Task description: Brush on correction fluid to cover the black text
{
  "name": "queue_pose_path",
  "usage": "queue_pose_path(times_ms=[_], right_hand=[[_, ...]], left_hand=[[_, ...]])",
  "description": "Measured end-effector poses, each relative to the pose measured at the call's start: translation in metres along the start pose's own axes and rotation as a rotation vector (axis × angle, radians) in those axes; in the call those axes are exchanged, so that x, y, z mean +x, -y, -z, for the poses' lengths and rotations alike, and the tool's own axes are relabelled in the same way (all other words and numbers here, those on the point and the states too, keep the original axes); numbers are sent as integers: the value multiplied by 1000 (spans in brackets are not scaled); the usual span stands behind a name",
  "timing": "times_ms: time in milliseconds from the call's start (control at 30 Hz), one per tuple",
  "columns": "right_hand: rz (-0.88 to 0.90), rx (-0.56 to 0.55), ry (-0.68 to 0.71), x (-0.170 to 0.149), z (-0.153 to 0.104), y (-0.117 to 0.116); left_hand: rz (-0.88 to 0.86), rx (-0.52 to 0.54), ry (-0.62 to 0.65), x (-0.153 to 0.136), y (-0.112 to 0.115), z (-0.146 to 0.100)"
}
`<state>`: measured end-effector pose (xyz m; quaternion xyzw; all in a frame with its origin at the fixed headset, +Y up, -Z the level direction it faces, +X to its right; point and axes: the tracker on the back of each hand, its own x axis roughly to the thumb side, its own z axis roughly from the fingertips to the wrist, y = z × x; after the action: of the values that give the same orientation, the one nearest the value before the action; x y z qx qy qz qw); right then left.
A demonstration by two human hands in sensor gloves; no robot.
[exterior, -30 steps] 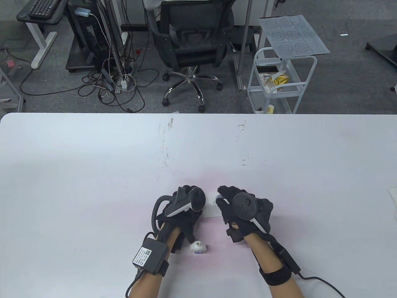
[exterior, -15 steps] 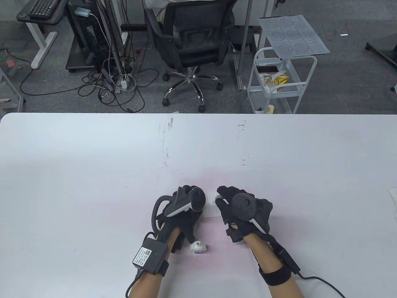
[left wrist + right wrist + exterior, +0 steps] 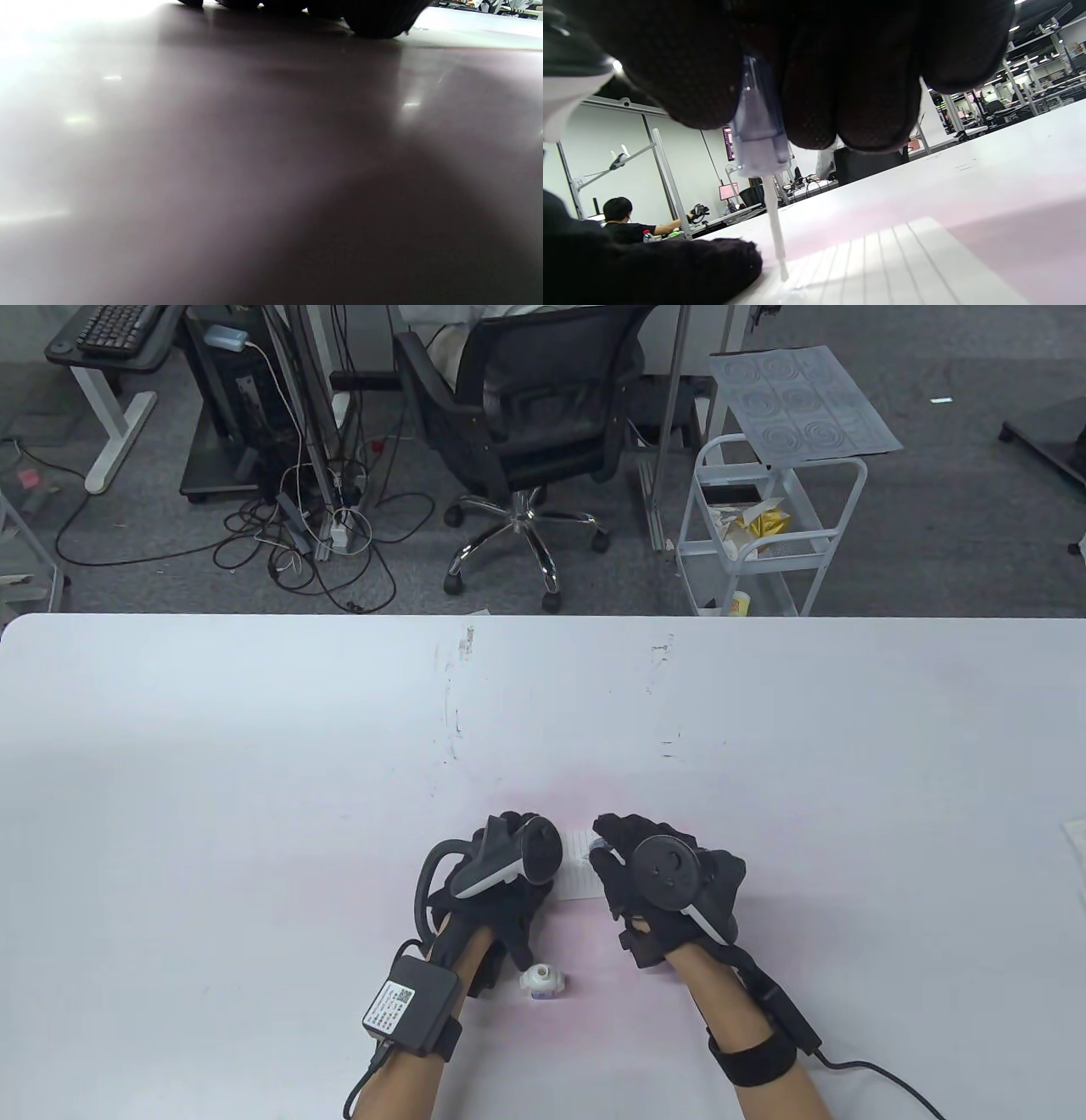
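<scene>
A small lined paper slip (image 3: 580,875) lies on the white table between my hands; it also shows in the right wrist view (image 3: 882,267). My right hand (image 3: 632,861) grips the translucent cap of the correction fluid brush (image 3: 761,135), and the white brush tip (image 3: 783,273) touches the paper near its left end. My left hand (image 3: 509,869) rests on the paper's left edge, its fingertips (image 3: 725,258) pressing beside the brush. The open white correction fluid bottle (image 3: 542,982) stands near my left wrist. No black text is visible.
The table's far edge (image 3: 543,617) runs across the middle of the table view, with scuff marks (image 3: 454,704) on the surface. A paper edge (image 3: 1076,841) lies at the far right. An office chair (image 3: 526,415) and a wire cart (image 3: 764,526) stand beyond.
Both hands, the brush and the paper stay almost still. Only the chair behind the table has turned.
</scene>
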<state>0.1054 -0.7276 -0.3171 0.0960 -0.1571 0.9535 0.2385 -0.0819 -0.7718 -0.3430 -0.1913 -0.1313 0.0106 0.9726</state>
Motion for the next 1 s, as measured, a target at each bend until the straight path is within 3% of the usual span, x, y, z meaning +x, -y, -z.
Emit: queue_pose_path(times_ms=[200, 567, 800, 1000], right_hand=[[-31, 64, 7, 0, 1, -4], [-24, -23, -5, -1, -2, 0], [-54, 46, -19, -2, -1, -3], [-45, 0, -21, -3, -1, 4]], left_hand=[[-2, -3, 1, 0, 0, 0], [-3, -3, 1, 0, 0, 0], [-3, -3, 1, 0, 0, 0], [-3, -3, 1, 0, 0, 0]])
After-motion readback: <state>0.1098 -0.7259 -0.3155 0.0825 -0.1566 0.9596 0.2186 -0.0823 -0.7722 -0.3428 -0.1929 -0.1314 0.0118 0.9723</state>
